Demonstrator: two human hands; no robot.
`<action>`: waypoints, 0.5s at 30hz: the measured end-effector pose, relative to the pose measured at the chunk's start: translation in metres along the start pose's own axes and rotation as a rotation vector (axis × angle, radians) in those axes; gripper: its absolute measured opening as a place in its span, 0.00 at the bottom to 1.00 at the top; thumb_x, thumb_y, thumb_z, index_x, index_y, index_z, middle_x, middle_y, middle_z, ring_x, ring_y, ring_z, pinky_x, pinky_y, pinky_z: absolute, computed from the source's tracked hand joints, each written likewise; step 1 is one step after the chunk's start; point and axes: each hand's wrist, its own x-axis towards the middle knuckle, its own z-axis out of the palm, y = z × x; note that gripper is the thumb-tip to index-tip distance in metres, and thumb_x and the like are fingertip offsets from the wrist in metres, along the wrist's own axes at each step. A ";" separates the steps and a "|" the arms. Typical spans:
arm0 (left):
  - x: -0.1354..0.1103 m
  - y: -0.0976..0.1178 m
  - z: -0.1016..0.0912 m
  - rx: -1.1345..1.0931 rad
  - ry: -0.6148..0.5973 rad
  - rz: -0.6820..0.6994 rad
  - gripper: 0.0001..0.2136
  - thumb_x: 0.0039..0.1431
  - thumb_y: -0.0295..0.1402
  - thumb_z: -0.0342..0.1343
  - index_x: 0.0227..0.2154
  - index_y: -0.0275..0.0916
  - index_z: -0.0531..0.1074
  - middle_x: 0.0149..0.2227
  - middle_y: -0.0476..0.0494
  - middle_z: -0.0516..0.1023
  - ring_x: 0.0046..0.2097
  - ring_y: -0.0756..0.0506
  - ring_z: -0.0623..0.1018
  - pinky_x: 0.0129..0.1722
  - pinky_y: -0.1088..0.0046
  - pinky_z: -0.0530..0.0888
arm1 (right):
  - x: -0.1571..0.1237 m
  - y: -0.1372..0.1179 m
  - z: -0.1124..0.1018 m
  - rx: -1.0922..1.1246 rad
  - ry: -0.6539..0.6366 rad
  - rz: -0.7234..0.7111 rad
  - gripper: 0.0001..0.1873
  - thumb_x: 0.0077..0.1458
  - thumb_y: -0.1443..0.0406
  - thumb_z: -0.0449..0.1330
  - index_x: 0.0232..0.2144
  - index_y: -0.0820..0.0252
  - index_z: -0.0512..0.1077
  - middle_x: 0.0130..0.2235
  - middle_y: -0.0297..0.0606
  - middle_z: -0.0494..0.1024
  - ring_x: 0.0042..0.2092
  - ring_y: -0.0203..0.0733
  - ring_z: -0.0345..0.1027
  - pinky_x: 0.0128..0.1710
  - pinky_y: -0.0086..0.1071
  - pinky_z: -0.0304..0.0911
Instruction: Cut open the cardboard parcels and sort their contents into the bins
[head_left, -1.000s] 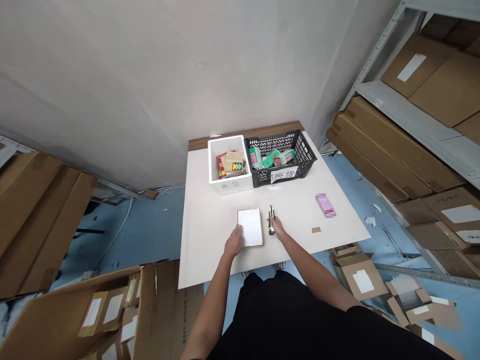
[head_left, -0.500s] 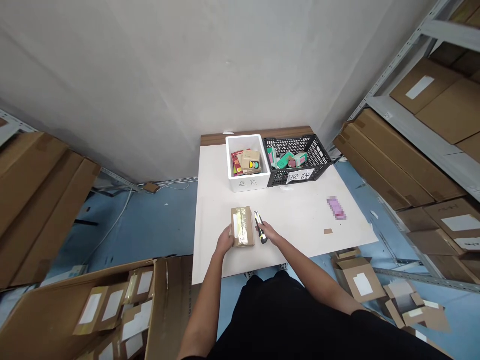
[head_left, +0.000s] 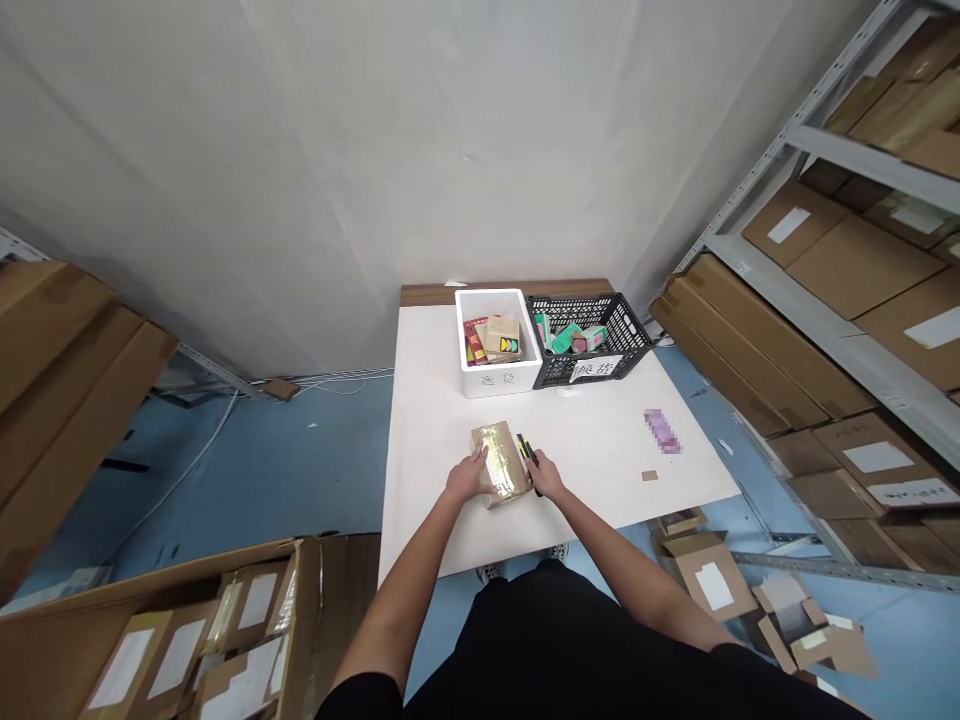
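A small taped cardboard box (head_left: 504, 462) lies slightly turned on the white table (head_left: 427, 440), its top shiny with clear tape. My left hand (head_left: 470, 474) grips its left side, with the fingers reaching over the top. In my right hand (head_left: 545, 476) is a black and yellow utility knife (head_left: 527, 449), held close beside the box's right edge. The knife points away from me; whether its blade is out I cannot tell. Part of the box's left side is hidden under my left hand.
Behind the box stand a white foam bin (head_left: 499, 380) with packets and a black plastic crate (head_left: 592, 370) with green cartons. A pixelated purple item (head_left: 662, 431) and a cardboard scrap (head_left: 649, 475) lie rightward. A large carton (head_left: 300, 600) of parcels is lower left; shelving (head_left: 832, 270) stands right.
The box has turned and shifted a little to the right. My left hand has moved from its side further onto its top. The knife in my right hand now sits closer to the box.
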 end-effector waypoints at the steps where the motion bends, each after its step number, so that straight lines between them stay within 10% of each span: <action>1: 0.001 0.011 0.007 -0.004 0.018 -0.021 0.55 0.53 0.54 0.68 0.76 0.45 0.44 0.78 0.35 0.38 0.68 0.31 0.70 0.57 0.61 0.74 | 0.002 -0.008 -0.004 -0.071 0.014 -0.022 0.18 0.72 0.55 0.51 0.56 0.56 0.67 0.43 0.41 0.83 0.44 0.45 0.78 0.40 0.30 0.64; 7: 0.009 0.063 0.035 -0.014 0.026 -0.196 0.54 0.55 0.55 0.64 0.77 0.47 0.40 0.79 0.37 0.34 0.61 0.33 0.76 0.51 0.61 0.77 | 0.028 -0.072 -0.013 -0.361 -0.004 -0.144 0.26 0.72 0.61 0.50 0.69 0.50 0.59 0.50 0.42 0.83 0.49 0.48 0.78 0.43 0.33 0.63; 15: 0.003 0.065 0.032 -0.028 0.024 -0.246 0.53 0.55 0.58 0.62 0.77 0.54 0.39 0.79 0.45 0.37 0.60 0.31 0.73 0.53 0.56 0.76 | 0.040 -0.101 -0.007 -0.587 -0.158 -0.132 0.37 0.67 0.60 0.58 0.74 0.45 0.52 0.52 0.42 0.82 0.50 0.50 0.78 0.43 0.34 0.65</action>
